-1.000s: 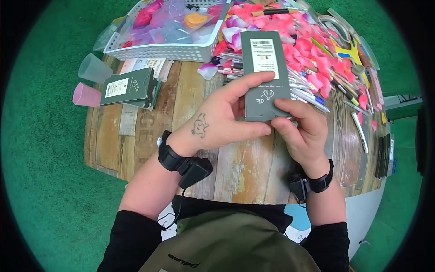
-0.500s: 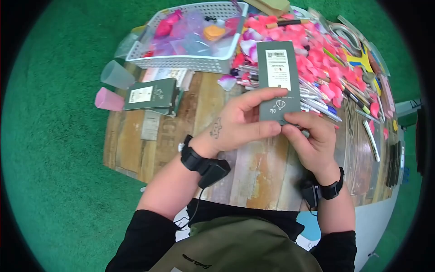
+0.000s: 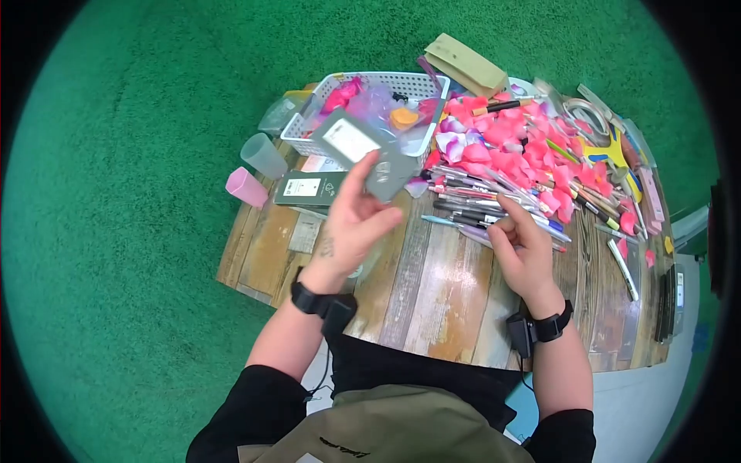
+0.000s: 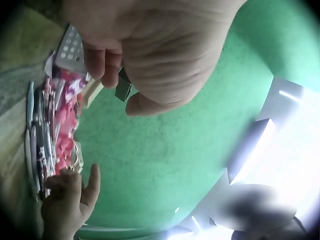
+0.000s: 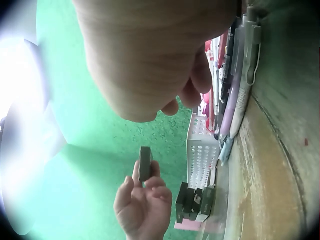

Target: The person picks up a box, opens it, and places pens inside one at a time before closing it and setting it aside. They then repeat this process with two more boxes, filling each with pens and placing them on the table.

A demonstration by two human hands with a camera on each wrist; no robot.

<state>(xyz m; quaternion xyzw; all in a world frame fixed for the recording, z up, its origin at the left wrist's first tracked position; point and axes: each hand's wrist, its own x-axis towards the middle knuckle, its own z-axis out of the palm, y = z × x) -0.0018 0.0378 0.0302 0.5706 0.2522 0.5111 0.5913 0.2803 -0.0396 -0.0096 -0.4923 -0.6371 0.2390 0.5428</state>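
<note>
A flat dark green box (image 3: 395,176) with a white label is held up by my left hand (image 3: 347,231), pinched between its fingers. Seen in the head view, it overlaps the white basket's near side. From the right wrist, the box (image 5: 145,162) shows edge-on above the left palm. My right hand (image 3: 526,251) holds nothing, its fingers loosely curled, over the wooden table beside the near end of the pens (image 3: 471,208). Similar dark boxes (image 3: 297,187) lie stacked at the left of the table, below the held box.
The white basket (image 3: 428,147) carries bagged items at the back left. Pink and clear cups (image 3: 265,157) lie by the stacked boxes. Petals (image 3: 509,143) spread behind the pens, with tape rolls and yellow-handled tools (image 3: 606,153) farther right. More dark boxes (image 3: 670,305) stand at the right edge.
My left hand has carried the box leftward and tilted it, away from my right hand. The right hand has let go of its near end. The head view has shifted too.
</note>
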